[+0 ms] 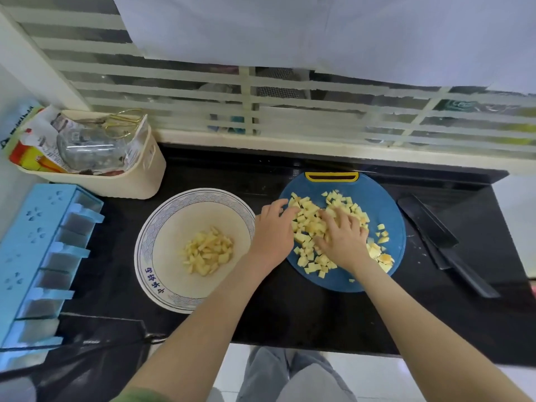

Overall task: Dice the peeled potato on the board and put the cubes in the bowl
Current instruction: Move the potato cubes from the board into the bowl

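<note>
**Both hands in the diced potato on the board**

The only writing near the board (377, 198) is a row of blue characters on the near rim of the bowl (162, 227), too small to read. The print on the red and yellow packets (32, 158) far to the board's left is blurred.

The bowl stands just left of the board, on the black tabletop (290, 314), and holds a small heap of cubes (207, 250). Most of the potato cubes (307, 224) still lie on the blue round board. The left hand (274, 230) lies at the board's left edge, fingers bent onto the pile; whether its grip holds any cubes cannot be told. The right hand (345, 239) lies palm down on the middle of the pile, its grip wide, fingers spread.

A beige basket (130, 184) beyond the bowl holds the packets, a clear jar (87, 149) and gold-handled scissors (121, 123). A pale blue compartment box (37, 256) sits farthest left of the board. A black knife (429, 224) lies just right of the board.
</note>
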